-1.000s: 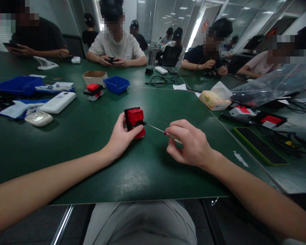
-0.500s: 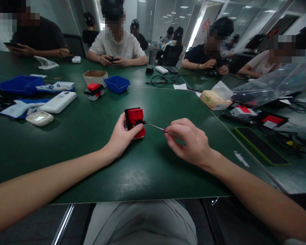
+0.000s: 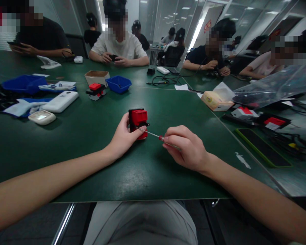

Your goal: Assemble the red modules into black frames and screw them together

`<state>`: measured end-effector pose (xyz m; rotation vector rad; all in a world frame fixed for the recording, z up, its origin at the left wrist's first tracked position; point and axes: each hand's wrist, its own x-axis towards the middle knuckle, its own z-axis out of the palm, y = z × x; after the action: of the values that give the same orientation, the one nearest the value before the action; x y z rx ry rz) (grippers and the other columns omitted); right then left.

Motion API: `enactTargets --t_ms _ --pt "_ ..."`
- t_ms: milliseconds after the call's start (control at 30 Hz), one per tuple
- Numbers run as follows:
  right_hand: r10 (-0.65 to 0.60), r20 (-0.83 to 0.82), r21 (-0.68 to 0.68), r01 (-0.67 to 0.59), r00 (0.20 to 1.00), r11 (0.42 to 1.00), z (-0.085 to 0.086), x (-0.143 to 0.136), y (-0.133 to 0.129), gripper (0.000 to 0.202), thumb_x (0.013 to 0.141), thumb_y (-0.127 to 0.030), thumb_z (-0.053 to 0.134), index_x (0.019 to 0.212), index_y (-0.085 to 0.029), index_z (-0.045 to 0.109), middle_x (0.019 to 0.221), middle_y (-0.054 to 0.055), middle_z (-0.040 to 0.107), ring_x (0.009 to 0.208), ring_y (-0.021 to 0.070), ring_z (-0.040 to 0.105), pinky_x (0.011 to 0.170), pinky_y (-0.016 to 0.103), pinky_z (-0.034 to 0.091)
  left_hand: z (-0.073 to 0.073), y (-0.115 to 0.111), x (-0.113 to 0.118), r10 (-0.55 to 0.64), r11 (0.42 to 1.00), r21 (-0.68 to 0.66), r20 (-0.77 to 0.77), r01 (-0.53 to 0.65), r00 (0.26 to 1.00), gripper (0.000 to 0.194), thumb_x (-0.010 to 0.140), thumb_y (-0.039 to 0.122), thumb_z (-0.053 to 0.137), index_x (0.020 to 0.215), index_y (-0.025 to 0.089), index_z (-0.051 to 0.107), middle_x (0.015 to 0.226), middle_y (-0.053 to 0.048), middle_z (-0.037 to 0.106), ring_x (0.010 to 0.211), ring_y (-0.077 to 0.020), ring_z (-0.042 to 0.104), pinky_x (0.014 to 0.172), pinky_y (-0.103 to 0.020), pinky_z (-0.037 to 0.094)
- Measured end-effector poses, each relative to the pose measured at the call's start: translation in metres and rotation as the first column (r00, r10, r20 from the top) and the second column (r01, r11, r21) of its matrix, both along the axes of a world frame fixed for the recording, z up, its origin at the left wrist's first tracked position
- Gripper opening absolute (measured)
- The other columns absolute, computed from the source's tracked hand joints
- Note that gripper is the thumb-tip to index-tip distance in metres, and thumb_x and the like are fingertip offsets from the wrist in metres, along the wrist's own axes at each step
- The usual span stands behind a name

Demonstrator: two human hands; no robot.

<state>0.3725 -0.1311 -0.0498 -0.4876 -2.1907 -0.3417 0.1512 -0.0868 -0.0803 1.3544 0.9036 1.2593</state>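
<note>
My left hand (image 3: 124,137) is closed around a red and black plastic part (image 3: 139,117), holding it on edge above the green table (image 3: 132,180). My thumb lies across its red face, and a small black lug sticks out on its right side. In my right hand (image 3: 187,146) is a thin screwdriver (image 3: 153,134) with a red-collared handle, gripped between thumb and fingers. Its shaft slants up to the left, and the tip reaches the red face beside my left thumb. Whether the tip sits in a screw is too small to tell.
To the left are a white power bank (image 3: 63,101), a pale rounded device (image 3: 42,117) and a blue tray (image 3: 25,83). Farther back stand a red-topped device (image 3: 96,91), a small blue bin (image 3: 118,84) and a cardboard box (image 3: 97,77). A tissue pack (image 3: 215,101) lies right. Several people sit across.
The screwdriver tip has moved from the black lug on the part's right side to its red face by my left thumb. My right hand has shifted slightly left and down.
</note>
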Motion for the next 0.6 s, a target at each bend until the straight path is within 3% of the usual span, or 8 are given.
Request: enactTargets --t_ms 233,433,600 --pt "-0.014 0.002 0.004 0.014 1.0 1.0 0.001 -0.002 -0.001 0.019 0.098 -0.016 0.059 0.116 -0.02 0.054 0.097 0.008 0.07 0.081 0.0175 0.065 0.069 0.03 0.057 -0.001 0.001 -0.001 -0.02 0.999 0.026 -0.017 0.02 1.0 0.057 0.079 0.032 0.081 0.126 0.018 0.052 0.133 -0.012 0.062 0.117 -0.0294 0.067 0.091 -0.043 0.063" --pt "-0.075 0.112 0.023 0.073 0.991 0.997 0.006 0.0 -0.005 0.013 0.105 -0.027 0.052 0.106 -0.016 0.059 0.075 0.003 0.07 0.062 0.0152 0.063 0.062 0.029 0.051 -0.001 0.001 -0.001 -0.045 0.998 0.047 -0.039 0.047 0.998 0.06 0.079 0.031 0.082 0.128 0.018 0.051 0.134 -0.013 0.062 0.113 -0.0279 0.07 0.094 -0.043 0.062" --pt "-0.093 0.145 0.065 0.085 0.985 0.994 0.011 -0.003 -0.009 0.015 0.102 -0.022 0.048 0.112 -0.017 0.058 0.092 0.008 0.074 0.074 0.018 0.066 0.066 0.031 0.052 -0.001 0.001 -0.002 -0.038 0.997 0.059 -0.063 0.042 0.997 0.059 0.079 0.032 0.081 0.128 0.018 0.051 0.133 -0.013 0.062 0.114 -0.0278 0.069 0.094 -0.042 0.061"
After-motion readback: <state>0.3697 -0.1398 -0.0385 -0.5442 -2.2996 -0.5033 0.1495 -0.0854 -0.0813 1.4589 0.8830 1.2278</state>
